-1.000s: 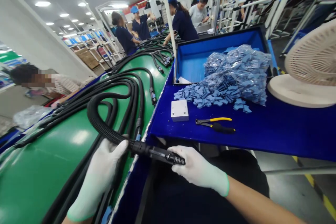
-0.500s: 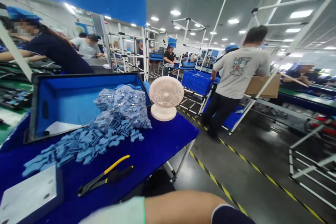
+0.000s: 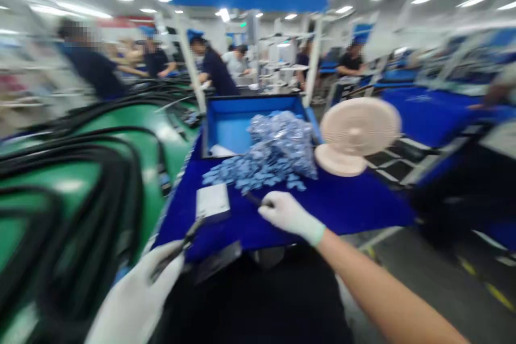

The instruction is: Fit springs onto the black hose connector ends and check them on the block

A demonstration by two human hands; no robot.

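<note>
Head view, blurred by motion. Left of frame: green conveyor belt carrying looped black cables. Lower left: left hand, white-gloved, fingers alongside a dark slim piece that reaches up to the counter's near edge; the blur hides whether they grip it. Centre: blue counter; on it a white block, then a heap of small blue parts spilling from a clear bag in front of an open blue tray. Just right of the block: right hand, white-gloved, fingers curled closed round a dark slim tool at the heap's near edge. Right of centre: pale desk fan, standing on the counter. Upper frame: people in dark tops at further counters.
</note>
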